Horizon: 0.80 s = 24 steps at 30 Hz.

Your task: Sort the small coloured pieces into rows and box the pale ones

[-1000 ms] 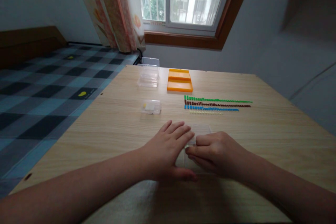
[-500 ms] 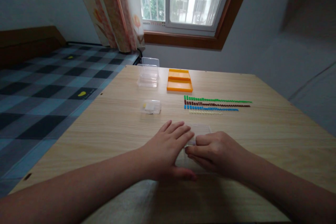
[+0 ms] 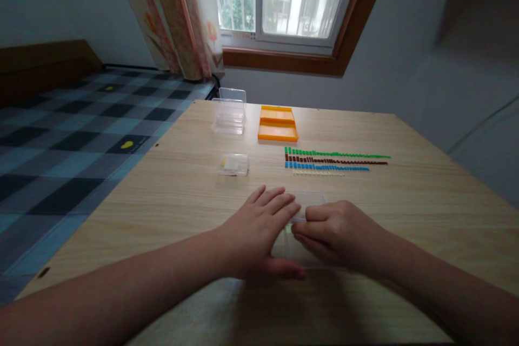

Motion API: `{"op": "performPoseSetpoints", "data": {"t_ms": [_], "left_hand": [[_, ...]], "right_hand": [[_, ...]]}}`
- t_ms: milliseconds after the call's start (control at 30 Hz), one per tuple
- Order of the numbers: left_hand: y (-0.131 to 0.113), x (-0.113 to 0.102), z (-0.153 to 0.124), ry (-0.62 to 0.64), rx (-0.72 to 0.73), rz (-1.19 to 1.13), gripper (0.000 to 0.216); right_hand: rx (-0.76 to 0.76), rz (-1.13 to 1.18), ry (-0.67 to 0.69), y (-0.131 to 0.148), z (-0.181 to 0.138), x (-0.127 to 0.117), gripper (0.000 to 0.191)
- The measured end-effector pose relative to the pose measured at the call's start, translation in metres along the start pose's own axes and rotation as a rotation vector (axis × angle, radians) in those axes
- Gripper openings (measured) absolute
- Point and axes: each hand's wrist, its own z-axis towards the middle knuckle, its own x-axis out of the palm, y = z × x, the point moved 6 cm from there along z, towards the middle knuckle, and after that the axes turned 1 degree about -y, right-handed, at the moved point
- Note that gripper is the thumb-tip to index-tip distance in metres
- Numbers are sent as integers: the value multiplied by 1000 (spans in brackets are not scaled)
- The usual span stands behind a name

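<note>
A clear plastic box (image 3: 308, 200) lies with its lid raised on the table in front of me, partly covered by both hands. Against its left side rests my left hand (image 3: 265, 227), open, fingers spread and thumb stretched toward the near edge. My right hand (image 3: 330, 230) is over the box, its fingers closed together; what they hold, if anything, is hidden. A small pale yellow-green bit (image 3: 289, 228) shows beside those fingertips. Beyond the hands run rows of small tiles: green (image 3: 312, 153), brown (image 3: 310, 159), blue (image 3: 310, 166) and pale yellow (image 3: 314, 173).
A closed clear box (image 3: 239, 165) with something white and yellow inside sits left of the rows. Farther back are an open clear box (image 3: 229, 119) and an open orange case (image 3: 278, 138). A checked bed (image 3: 60, 189) adjoins the wooden table (image 3: 162, 211) at left.
My right hand has shifted slightly to the right, and the pale bit by its fingertips has come into view. My left hand has stayed nearly still.
</note>
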Motion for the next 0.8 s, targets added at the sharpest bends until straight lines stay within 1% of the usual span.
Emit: {"op": "performPoseSetpoints", "data": {"t_ms": [100, 267, 400, 633, 800], "left_hand": [[0, 0, 0, 9, -1, 4, 93], [1, 1, 0, -11, -2, -3, 93], [1, 1, -1, 6, -10, -1, 94], [1, 0, -1, -22, 3, -22, 92], [0, 0, 0, -7, 1, -3, 94]], "right_hand": [[2, -5, -10, 0, 1, -1, 32], [-2, 14, -15, 1, 2, -4, 33], [12, 27, -9, 0, 1, -3, 32], [15, 15, -7, -1, 0, -1, 33], [13, -1, -12, 0, 1, -1, 33]]}}
